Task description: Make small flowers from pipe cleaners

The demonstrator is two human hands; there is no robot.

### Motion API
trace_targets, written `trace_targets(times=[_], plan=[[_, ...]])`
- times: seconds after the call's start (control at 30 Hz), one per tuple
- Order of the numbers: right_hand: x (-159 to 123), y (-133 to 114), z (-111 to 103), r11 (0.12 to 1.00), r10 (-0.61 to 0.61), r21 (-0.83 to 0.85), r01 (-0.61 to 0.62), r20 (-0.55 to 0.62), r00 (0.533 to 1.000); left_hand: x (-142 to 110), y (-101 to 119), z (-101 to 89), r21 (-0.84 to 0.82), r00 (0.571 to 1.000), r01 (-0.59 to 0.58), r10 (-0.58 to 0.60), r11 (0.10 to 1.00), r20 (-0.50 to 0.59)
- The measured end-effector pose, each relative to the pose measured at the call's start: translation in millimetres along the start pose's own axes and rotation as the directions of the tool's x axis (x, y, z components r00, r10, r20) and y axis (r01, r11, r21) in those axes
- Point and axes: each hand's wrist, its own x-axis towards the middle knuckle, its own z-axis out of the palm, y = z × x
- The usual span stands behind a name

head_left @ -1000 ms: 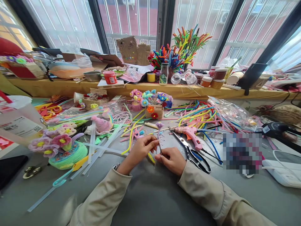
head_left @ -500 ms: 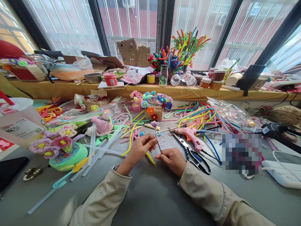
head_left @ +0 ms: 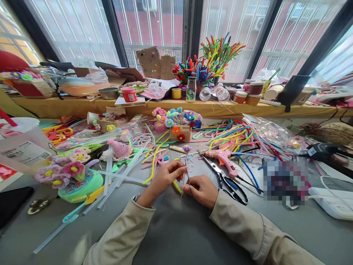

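Between the thumb and fingertips of my left hand (head_left: pixel 167 180) is the stem of a small lilac pipe cleaner flower (head_left: pixel 187 148), its bloom standing upright above the fingers. My right hand (head_left: pixel 204 189), just to the right, has its fingers closed on a thin dark strand (head_left: pixel 188 176) that runs up to the flower's stem at the left fingertips. The stem's thin lower end hangs down between the hands. A yellow pipe cleaner (head_left: pixel 177 187) lies partly hidden behind the left hand.
Black-handled scissors (head_left: pixel 220 175) and a pink glue gun (head_left: pixel 224 160) lie right of the hands. Loose pipe cleaners (head_left: pixel 234 136) pile up behind. Clear glue sticks (head_left: pixel 129 167) and a green flower-topped piece (head_left: pixel 82 186) are at left; a flower basket (head_left: pixel 180 133) stands ahead.
The lilac bloom has shifted slightly right and leans differently above the left fingers. My right fingers have curled a little and the dark strand sits at a steeper angle.
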Motion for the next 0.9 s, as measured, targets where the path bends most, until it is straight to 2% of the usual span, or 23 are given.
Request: trace_targets(times=[0.27,0.57,0.9], plan=[[-0.1,-1.3,-1.4,1.0,-0.004,-0.011,0.004,-0.007,1.0,0.9,-2.2,0.2,-0.013,0.999,-0.021,0.021,1.0,-0.024],[0.4,1.9,1.3,1.0,-0.022,-0.013,0.022,-0.014,1.0,0.7,-2.8,1.7,0.025,1.0,-0.016,0.016,1.0,-0.005],[1.3,0.9,0.3,0.999,-0.038,0.0,0.038,-0.015,0.999,1.4,-2.2,2.1,-0.031,1.0,-0.006,0.006,1.0,0.005]])
